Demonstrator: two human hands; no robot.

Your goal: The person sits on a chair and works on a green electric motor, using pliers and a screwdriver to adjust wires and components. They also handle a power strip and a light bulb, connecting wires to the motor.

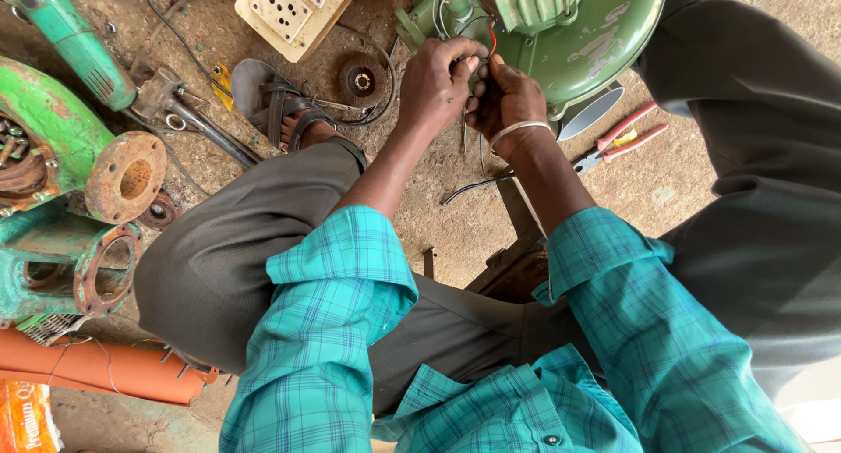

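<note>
A green motor blower (pixel 561 32) stands on the ground at the top centre, with wires coming out of its near side. My left hand (pixel 438 81) and my right hand (pixel 504 98) meet right in front of it, fingers pinched together on the thin wires (pixel 491 39), one of them red. A metal bangle circles my right wrist. What lies between the fingertips is hidden by the hands. My teal checked sleeves and grey trousers fill the lower frame.
Red-handled pliers (pixel 618 142) lie on the ground right of my hands. A green pump casing with rusty flanges (pixel 127 177) sits at the left, an orange pipe (pixel 105 370) below it. A cream switch box (pixel 289 10), a grinding disc (pixel 361 81) and a wrench (pixel 206 124) lie near my sandalled foot.
</note>
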